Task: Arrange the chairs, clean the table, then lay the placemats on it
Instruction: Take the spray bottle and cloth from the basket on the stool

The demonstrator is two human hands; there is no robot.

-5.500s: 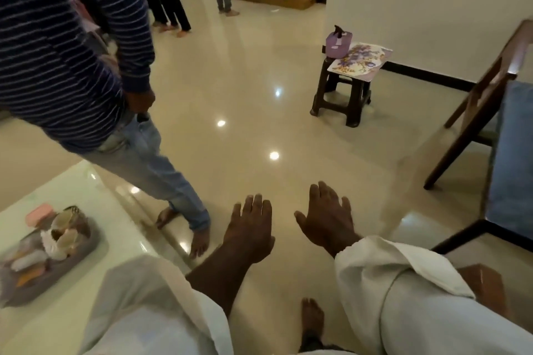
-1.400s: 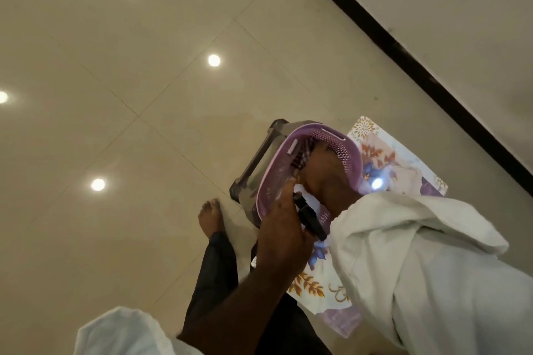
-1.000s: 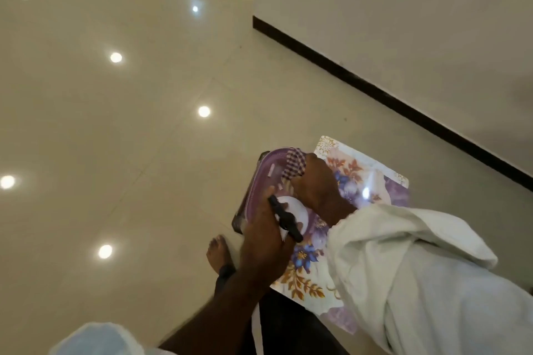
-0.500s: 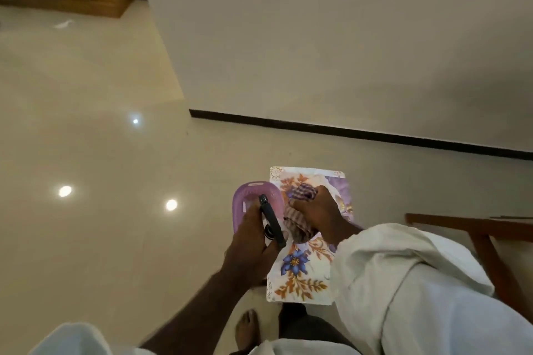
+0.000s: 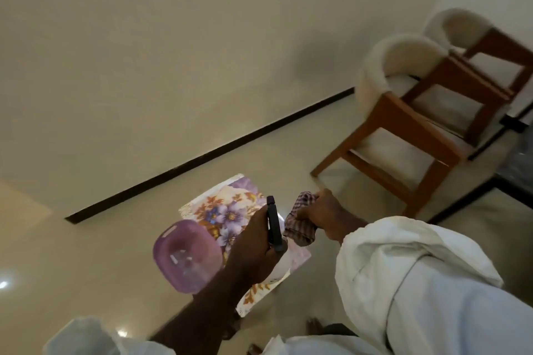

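My left hand (image 5: 253,248) grips a spray bottle (image 5: 274,225) with a black trigger head, held above the floral placemats (image 5: 227,210). In my right hand (image 5: 326,213) a checked cloth (image 5: 300,225) is bunched up, just right of the bottle. The placemats lie in a stack low in the middle of the view, and a purple plastic basket (image 5: 187,253) stands on their left part. Two cream-cushioned wooden chairs (image 5: 403,130) stand to the right, near the wall.
A pale wall with a dark skirting strip (image 5: 202,158) runs behind the placemats. The glossy tiled floor (image 5: 72,268) spreads to the left. At the far right edge a dark-framed piece of furniture (image 5: 516,170) shows. My white sleeves fill the bottom.
Both hands have lifted out of the basket, the left with the spray bottle and the right with the checked cloth. My view has swung right, bringing the two chairs in.
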